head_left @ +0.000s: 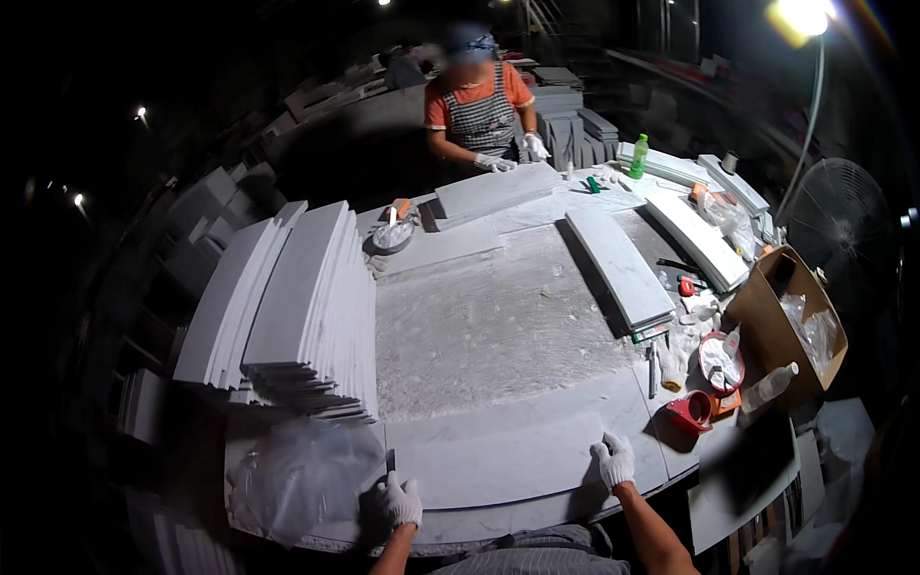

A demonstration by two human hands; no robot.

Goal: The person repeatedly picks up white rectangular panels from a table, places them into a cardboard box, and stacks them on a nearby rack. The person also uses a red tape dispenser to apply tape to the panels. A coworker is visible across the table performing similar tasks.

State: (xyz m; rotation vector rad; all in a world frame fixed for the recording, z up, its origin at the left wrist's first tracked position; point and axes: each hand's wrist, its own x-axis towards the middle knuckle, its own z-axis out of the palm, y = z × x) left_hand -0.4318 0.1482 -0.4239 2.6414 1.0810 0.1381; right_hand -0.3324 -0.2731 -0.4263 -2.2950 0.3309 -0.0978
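A long white stone slab with faint grey veining lies flat along the near edge of the worktable, in front of me. My left hand, in a white knit glove, grips its left end. At the slab's right end my right hand, gloved the same way, curls its fingers over the edge. The undersides of both grips are hidden. A crumpled clear plastic bag sits beside my left hand. To the right of my right hand stands a red cup.
Tall stacks of white slabs stand at left. More slabs lie at right, near a bowl of white paste, a clear bottle and a cardboard box. Across the table a co-worker in white gloves touches another slab.
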